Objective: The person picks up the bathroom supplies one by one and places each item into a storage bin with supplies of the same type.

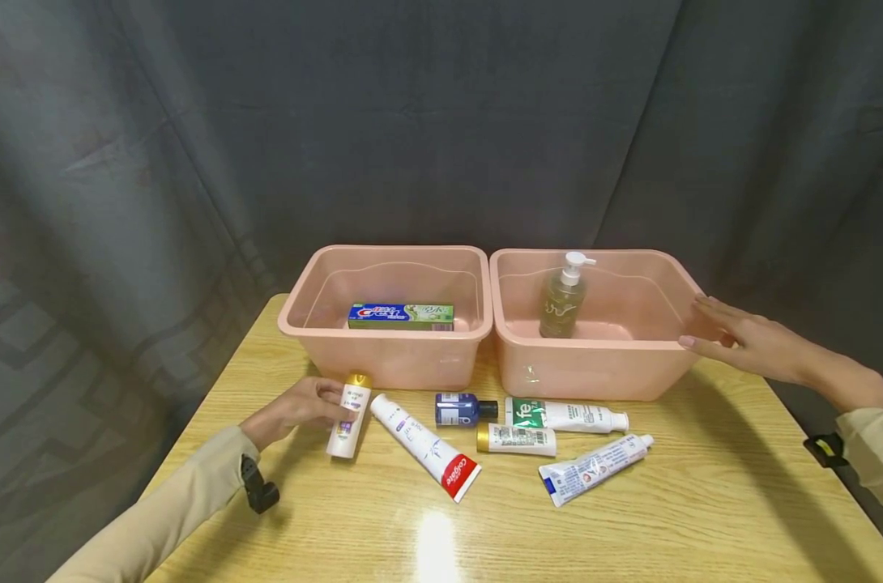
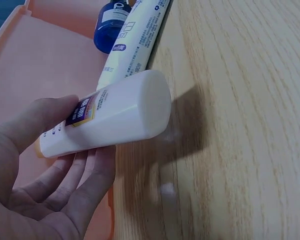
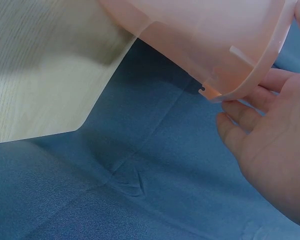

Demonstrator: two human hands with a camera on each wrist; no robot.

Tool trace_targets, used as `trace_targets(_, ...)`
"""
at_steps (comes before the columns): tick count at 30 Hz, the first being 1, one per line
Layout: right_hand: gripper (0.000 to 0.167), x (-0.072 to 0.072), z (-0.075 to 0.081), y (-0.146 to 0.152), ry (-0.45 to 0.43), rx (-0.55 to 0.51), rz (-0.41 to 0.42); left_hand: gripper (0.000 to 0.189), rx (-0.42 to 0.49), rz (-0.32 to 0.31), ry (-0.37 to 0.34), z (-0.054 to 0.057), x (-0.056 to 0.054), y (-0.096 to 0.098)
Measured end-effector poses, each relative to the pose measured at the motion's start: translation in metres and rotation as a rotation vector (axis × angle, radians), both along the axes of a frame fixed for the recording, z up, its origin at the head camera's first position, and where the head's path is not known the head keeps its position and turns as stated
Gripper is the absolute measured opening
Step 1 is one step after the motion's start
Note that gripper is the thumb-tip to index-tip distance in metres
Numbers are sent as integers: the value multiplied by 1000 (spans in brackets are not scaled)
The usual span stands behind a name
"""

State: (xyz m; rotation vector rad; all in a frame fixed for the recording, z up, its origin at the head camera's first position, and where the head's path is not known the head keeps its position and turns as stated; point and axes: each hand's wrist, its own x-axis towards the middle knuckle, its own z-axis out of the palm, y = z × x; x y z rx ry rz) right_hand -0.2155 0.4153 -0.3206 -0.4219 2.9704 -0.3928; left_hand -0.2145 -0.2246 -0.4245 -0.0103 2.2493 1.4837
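Observation:
My left hand (image 1: 306, 407) holds a small white bottle (image 1: 348, 421) with a gold cap between thumb and fingers. In the left wrist view the bottle (image 2: 115, 117) is tilted, its base raised over the table and casting a shadow. Beside it lies a Colgate toothpaste tube (image 1: 423, 444) with a red end. My right hand (image 1: 765, 344) touches the rim of the right pink bin (image 1: 595, 371) at its right end. The right wrist view shows fairly straight fingers (image 3: 242, 117) against that rim. A clear pump bottle (image 1: 561, 304) stands inside the bin.
The left pink bin (image 1: 390, 360) contains a Crest toothpaste box (image 1: 401, 317). In front of the bins lie a blue bottle (image 1: 458, 410), a gold-capped white tube (image 1: 520, 440), a green-and-white tube (image 1: 565, 414) and a blue-and-white tube (image 1: 595, 470). A dark curtain (image 1: 412, 121) hangs behind.

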Motion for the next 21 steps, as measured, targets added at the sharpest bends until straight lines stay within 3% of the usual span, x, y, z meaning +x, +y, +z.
trace_targets(14, 88, 0, 0, -1, -18, 0, -12, 56, 60, -34, 17, 0, -3, 0)
trace_targets(21, 89, 1, 0, -2, -21, 2, -18, 56, 48, -34, 26, 2, -2, 3)
